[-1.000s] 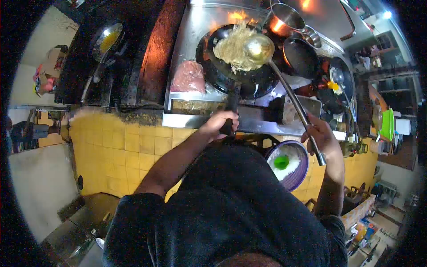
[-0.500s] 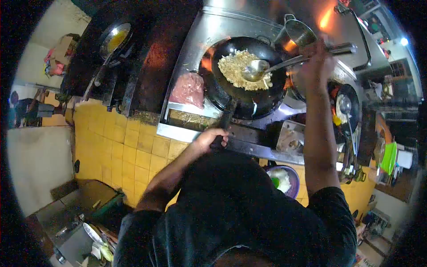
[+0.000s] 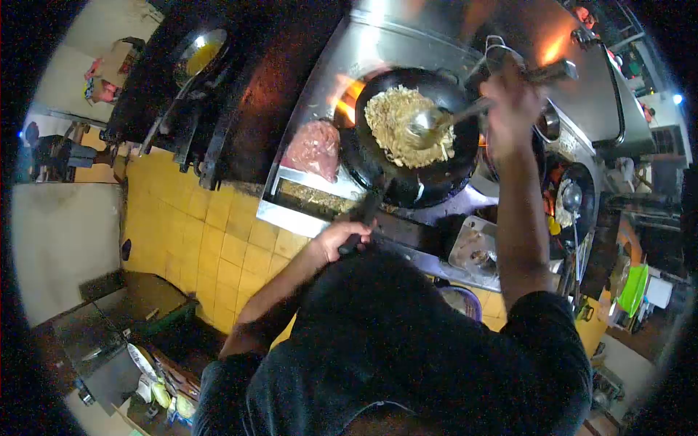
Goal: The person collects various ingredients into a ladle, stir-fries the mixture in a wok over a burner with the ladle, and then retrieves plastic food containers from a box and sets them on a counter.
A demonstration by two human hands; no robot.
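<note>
A black wok (image 3: 436,187) sits over a burner with orange flames at its left side. Fried rice or a similar pale brown food (image 3: 392,120) lies in it. My left hand (image 3: 347,236) is closed round the wok's dark handle. Above the wok's right side, my right hand (image 3: 512,94) grips the handle of a metal ladle (image 3: 429,123), whose bowl rests in the food. The ladle and right hand are blurred. Left of the wok lies a clear bag of pinkish meat (image 3: 313,149).
A metal tray (image 3: 472,247) is right of the wok's handle. Metal pots stand behind my right hand. Another wok with a ladle (image 3: 572,196) stands at the right, and a pan with yellow liquid (image 3: 203,58) at the upper left. A purple tub (image 3: 471,301) is below the stove's edge.
My right hand has moved up and away from my body with the ladle, which now lies more level. The food has spread in the wok. The view has turned, hiding most of the purple tub.
</note>
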